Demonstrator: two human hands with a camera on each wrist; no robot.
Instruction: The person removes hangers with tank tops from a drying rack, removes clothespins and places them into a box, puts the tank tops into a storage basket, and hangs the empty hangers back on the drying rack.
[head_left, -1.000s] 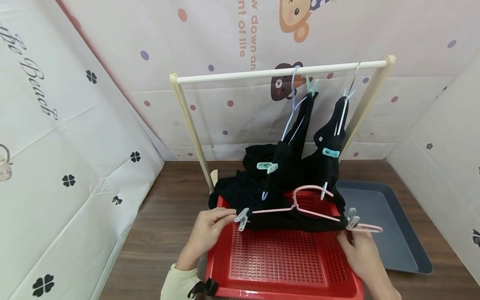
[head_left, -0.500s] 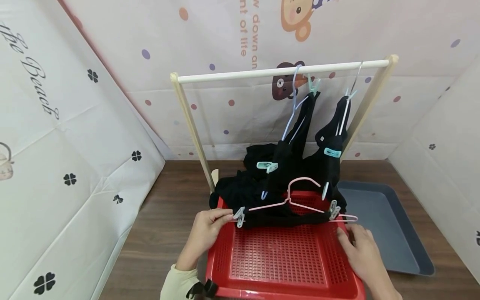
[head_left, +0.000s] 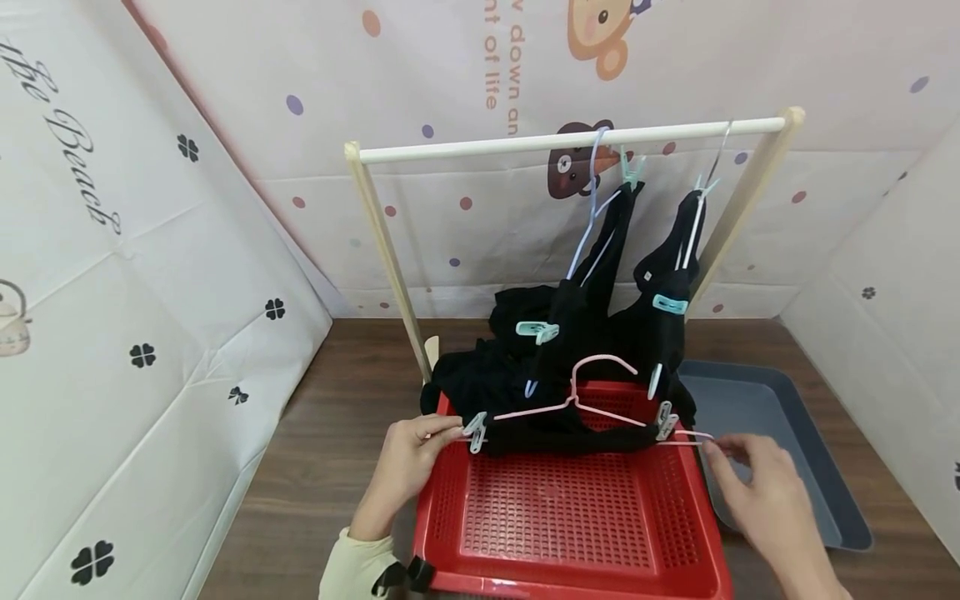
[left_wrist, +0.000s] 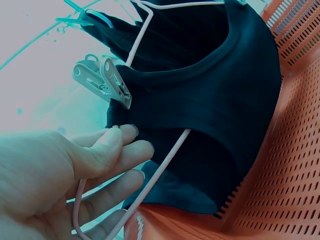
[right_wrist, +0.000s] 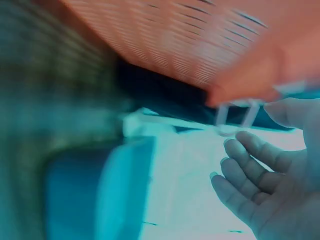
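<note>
Right hand (head_left: 768, 492) shifted from red plastic basket's (head_left: 555, 517) rim to pink wire hanger's (head_left: 573, 400) end, fingers loose, contact unclear; left hand (head_left: 408, 454) pinches opposite end; clipped black cloth garment (head_left: 570, 438) over basket, now attended both sides

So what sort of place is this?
Possibly a staged laundry corner: a rack with black clothes hung on it, a red basket in front, and printed sheets as walls.
</note>
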